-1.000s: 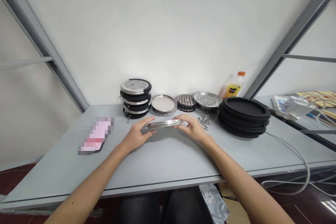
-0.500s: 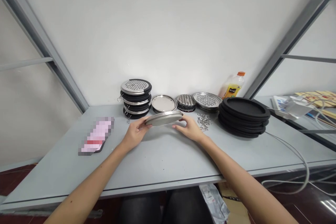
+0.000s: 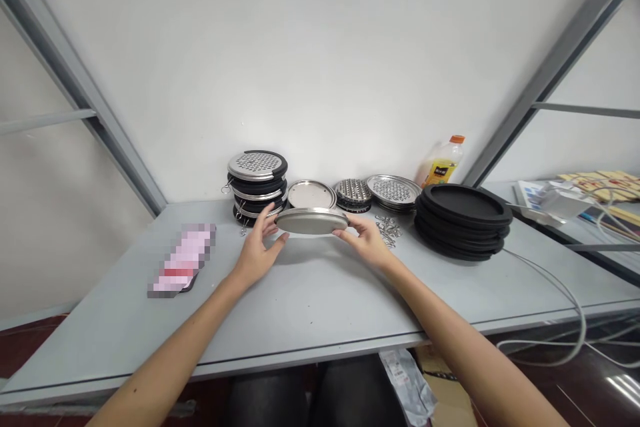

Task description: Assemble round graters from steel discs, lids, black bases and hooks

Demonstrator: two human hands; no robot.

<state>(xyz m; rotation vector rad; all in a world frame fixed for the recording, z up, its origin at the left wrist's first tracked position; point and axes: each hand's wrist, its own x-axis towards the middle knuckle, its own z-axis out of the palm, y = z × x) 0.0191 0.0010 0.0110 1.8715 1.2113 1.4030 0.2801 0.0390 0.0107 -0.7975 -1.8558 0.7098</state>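
Observation:
A round metal disc (image 3: pixel 311 221) is held tilted above the grey table, its flat pale face towards me. My right hand (image 3: pixel 365 240) grips its right edge, thumb in front and fingers behind. At the left edge, my left hand (image 3: pixel 259 247) has its fingers spread, with the thumb by the rim; whether it touches the disc is hard to tell. Behind the disc lie a stack of plain metal discs (image 3: pixel 311 195), a stack of small graters (image 3: pixel 353 191) and larger grater discs (image 3: pixel 394 191). Small metal hooks (image 3: pixel 389 230) lie right of my right hand.
Black-rimmed graters with wire loops (image 3: pixel 257 165) are stacked at the back left. A phone (image 3: pixel 185 260) lies at the left. Thick black rings (image 3: pixel 463 223) are piled on the right, before a bottle (image 3: pixel 443 163). A white cable (image 3: pixel 580 320) hangs over the right front edge.
The disc has been levelled, its right end lowered slightly. My left hand has loosened, its fingers now spread at the edge. My right thumb has come onto the disc's front.

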